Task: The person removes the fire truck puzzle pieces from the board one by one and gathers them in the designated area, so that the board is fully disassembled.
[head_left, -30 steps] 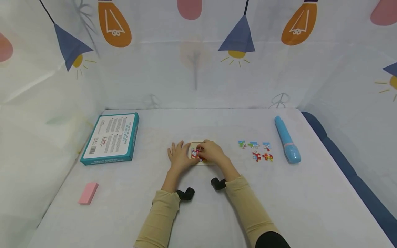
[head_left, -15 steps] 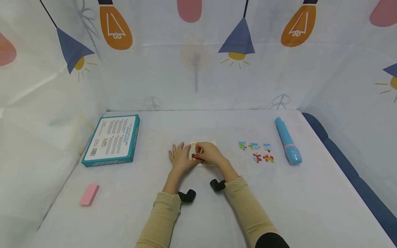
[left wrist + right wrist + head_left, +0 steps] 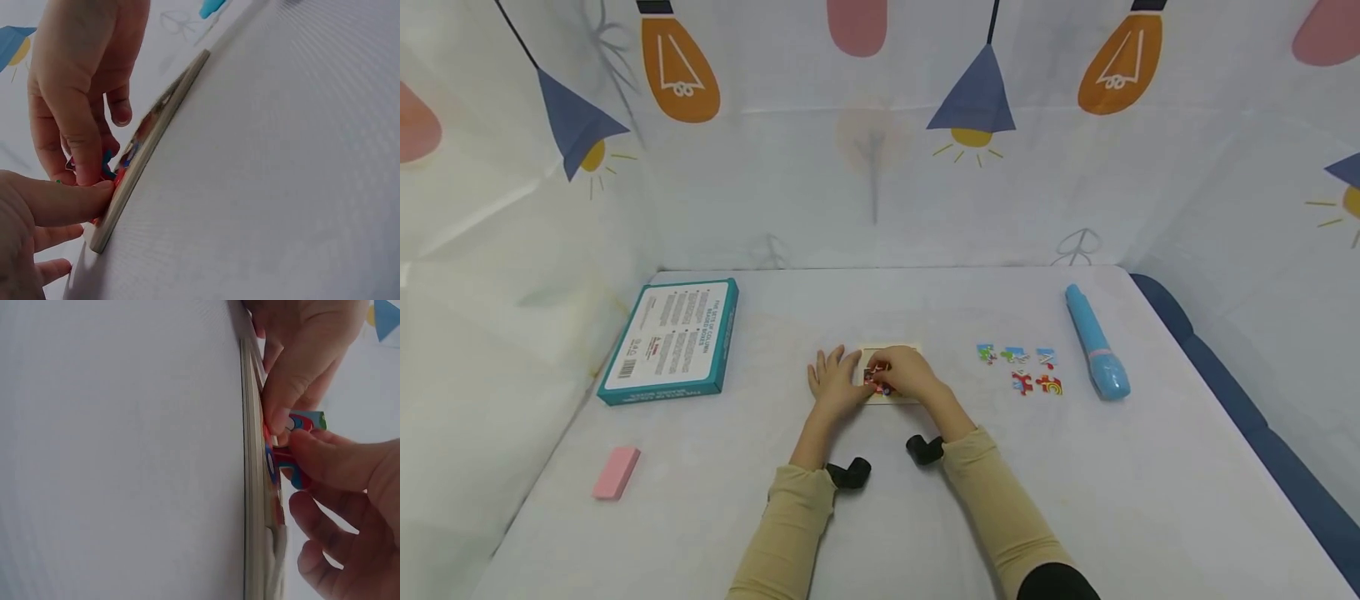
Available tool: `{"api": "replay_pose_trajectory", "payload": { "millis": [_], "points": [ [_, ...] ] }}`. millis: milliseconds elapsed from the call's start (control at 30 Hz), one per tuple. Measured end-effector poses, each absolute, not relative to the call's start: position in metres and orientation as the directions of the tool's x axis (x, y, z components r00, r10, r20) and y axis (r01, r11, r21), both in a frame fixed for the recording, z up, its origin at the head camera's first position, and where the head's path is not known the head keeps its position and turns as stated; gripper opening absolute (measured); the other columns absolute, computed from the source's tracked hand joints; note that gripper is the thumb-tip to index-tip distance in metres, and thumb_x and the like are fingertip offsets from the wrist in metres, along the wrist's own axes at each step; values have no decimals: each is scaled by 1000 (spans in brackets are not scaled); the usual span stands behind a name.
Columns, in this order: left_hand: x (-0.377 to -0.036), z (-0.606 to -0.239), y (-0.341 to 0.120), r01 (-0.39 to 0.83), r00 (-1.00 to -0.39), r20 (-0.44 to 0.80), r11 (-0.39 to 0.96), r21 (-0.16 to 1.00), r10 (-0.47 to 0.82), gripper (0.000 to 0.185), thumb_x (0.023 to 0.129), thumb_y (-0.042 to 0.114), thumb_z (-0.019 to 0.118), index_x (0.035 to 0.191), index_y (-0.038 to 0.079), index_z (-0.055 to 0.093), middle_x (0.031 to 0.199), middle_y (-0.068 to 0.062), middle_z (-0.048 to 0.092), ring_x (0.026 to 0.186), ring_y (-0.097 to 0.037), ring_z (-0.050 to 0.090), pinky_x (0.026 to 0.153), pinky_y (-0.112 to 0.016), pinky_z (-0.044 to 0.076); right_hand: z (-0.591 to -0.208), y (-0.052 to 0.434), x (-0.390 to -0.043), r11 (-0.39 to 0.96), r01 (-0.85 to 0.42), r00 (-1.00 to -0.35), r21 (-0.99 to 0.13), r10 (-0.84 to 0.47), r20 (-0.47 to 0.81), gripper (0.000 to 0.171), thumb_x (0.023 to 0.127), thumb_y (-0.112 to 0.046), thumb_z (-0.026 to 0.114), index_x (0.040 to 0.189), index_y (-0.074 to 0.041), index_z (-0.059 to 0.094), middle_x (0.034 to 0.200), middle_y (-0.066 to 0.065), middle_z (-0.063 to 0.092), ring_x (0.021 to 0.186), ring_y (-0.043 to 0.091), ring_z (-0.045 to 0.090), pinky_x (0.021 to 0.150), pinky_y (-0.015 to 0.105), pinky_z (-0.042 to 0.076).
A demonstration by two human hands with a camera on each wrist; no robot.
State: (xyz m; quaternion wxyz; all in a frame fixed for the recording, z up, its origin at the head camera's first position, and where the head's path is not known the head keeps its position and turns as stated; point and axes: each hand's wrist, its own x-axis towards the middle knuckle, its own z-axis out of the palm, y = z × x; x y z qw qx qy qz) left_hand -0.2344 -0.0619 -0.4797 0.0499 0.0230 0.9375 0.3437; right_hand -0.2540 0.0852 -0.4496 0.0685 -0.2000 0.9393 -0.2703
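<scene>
On the table point(image 3: 925, 517), the right hand point(image 3: 910, 372) pinches a puzzle piece point(image 3: 294, 464) between thumb and curled fingers, holding it over the shallow wooden tray point(image 3: 147, 156), which already holds colourful pieces. The left hand point(image 3: 833, 382) rests its straight fingers against the tray's left edge.

Left of board: bare table point(image 3: 760, 433) as far as the box point(image 3: 668, 339) and eraser point(image 3: 616, 472).
Right: loose puzzle pieces point(image 3: 1021, 367), then the blue pen point(image 3: 1095, 353).
Behind: open table to the curtain point(image 3: 880, 192).
</scene>
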Motion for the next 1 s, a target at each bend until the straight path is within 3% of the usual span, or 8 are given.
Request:
{"api": "replay_pose_trajectory", "payload": {
  "millis": [200,400,567,767,867,1000],
  "points": [
    [-234,-479,-61,-5,-997,-65,763,646,48,65,74,32,72,132,12,50,148,-16,30,140,-46,8,111,-60,1,-455,85,-254,735,-235,-951,-636,-310,-6,10,80,-15,69,90,-12,71,85,4,69,76,14,59,70,28,46],
    [-233,-477,-60,-15,-997,-72,758,652,42,64,74,30,73,132,12,50,148,-16,30,140,-45,8,111,-59,0,-460,89,-256,638,-101,-975,-764,-215,-51,14,79,-13,70,91,-8,71,83,8,68,72,14,55,63,23,42],
    [-231,-475,-59,-17,-996,-74,758,652,41,65,72,28,74,131,11,51,147,-17,31,140,-46,9,111,-60,1,-463,92,-259,634,-59,-982,-771,-174,-68,16,81,-16,69,96,-9,70,82,6,67,73,13,54,66,24,42],
    [-231,-474,-58,-15,-997,-72,764,645,41,65,71,28,73,130,11,51,147,-17,32,140,-46,10,111,-60,1,-455,103,-260,613,-50,-982,-788,-172,-72,18,87,-16,62,103,-9,68,98,8,68,90,20,60,77,32,48],
    [-232,-475,-58,-20,-996,-80,765,644,41,66,71,28,73,131,11,51,147,-17,31,140,-46,8,111,-60,0,-449,119,-259,564,2,-980,-826,-164,-115,21,90,-10,56,110,-6,64,104,13,65,92,23,60,74,31,50],
    [-233,-476,-59,-30,-995,-93,762,647,40,67,71,28,72,132,12,49,148,-16,29,141,-44,6,111,-59,-2,-444,153,-256,509,96,-976,-855,-122,-182,26,90,-6,53,116,0,57,103,18,60,83,20,59,68,26,50]
  ]
}}
